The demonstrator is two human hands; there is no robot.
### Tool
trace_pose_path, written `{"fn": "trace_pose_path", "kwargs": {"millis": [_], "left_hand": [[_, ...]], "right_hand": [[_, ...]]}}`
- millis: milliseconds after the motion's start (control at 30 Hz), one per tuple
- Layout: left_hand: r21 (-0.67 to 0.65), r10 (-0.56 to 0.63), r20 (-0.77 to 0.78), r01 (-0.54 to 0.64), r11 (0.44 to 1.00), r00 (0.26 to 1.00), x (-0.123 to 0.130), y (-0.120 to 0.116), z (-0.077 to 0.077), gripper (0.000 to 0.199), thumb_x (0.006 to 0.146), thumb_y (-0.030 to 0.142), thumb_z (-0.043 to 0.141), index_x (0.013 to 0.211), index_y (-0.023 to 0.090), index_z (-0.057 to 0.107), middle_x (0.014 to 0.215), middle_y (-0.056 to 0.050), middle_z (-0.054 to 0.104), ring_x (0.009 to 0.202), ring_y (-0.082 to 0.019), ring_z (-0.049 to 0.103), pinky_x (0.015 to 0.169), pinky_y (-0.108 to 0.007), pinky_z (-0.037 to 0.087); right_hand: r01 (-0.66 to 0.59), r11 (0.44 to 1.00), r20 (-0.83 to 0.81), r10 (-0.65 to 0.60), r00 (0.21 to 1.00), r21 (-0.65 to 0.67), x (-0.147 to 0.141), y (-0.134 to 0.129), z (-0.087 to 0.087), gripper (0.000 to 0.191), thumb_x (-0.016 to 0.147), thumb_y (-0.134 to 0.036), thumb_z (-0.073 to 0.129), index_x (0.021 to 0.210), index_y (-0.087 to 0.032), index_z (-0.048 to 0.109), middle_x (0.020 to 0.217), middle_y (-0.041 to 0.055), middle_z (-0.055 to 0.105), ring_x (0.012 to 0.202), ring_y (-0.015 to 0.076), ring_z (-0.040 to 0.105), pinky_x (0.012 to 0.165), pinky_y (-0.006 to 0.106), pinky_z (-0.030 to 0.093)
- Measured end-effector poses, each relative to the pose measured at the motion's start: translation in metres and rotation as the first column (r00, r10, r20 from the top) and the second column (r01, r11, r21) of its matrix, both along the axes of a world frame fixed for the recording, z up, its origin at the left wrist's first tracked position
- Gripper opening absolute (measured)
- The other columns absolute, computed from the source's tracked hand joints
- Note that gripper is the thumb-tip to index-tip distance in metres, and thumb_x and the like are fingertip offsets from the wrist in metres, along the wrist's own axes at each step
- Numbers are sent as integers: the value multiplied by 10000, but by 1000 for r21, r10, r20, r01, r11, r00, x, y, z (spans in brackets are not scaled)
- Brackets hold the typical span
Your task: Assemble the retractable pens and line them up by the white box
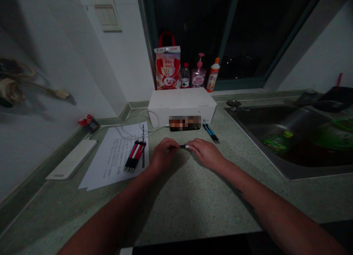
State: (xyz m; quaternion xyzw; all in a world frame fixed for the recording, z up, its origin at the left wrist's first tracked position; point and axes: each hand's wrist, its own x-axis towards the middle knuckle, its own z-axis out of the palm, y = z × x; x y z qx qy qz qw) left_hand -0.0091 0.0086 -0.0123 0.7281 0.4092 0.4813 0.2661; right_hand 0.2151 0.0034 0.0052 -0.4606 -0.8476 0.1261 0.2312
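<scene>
One pen (184, 146), seemingly unfinished, is pinched by fingers of left hand (163, 153) and right hand (207, 152), well in from the surface (182, 203)'s near edge; grouped pens (135, 156) toward its left edge look complete.

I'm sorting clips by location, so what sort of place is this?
Probably a home kitchen: a metal sink is set into the speckled counter, and a pink pump bottle stands by the window.
</scene>
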Motion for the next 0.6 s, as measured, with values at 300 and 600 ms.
{"fn": "trace_pose_path", "kwargs": {"millis": [300,600], "left_hand": [[17,-1,-18,1,1000,1000,2,-2,1,137,847,117,641,807,218,724,890,-48,711,825,-182,685,768,-336,584],[25,0,-34,1,1000,999,2,-3,3,122,841,112,659,850,208,733,915,-49,721,870,-185,693,817,-336,583]], "right_hand": [[39,996,-59,-44,997,-74,0,-1,2,168,986,-252,628,1130,-237,713,1048,71,770,957,226,710,825,342,515],[-5,998,6,5,1000,-59,-1,1,1,252,1067,-292,511,1054,-202,745,972,75,739,934,210,682,833,329,485]]}}
